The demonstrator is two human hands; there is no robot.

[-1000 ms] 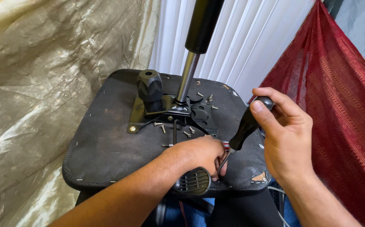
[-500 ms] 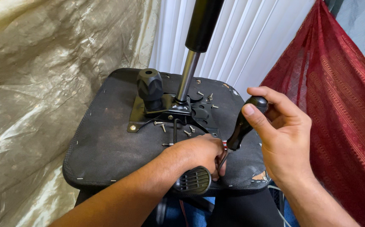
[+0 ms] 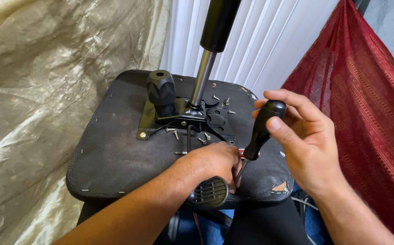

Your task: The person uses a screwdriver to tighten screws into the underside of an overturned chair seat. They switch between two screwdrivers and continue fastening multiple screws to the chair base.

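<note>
An upturned black chair seat fills the middle, its metal mounting plate and gas cylinder pointing up, with loose screws scattered around the plate. The left hand is closed over the spot near the seat's front edge where the tip lands, just above a ribbed black lever paddle. The right hand has its fingers wrapped round the black screwdriver handle, so a screw looks mid-turn; next comes steady downward pressure while twisting.

Lighting: even, bright, diffuse light is falling from above. Glare: sheen is showing on the crinkled plastic sheet left of the seat underside. Shadows: soft, pooling beneath the seat. Focus: sharp; no blur showing.
</note>
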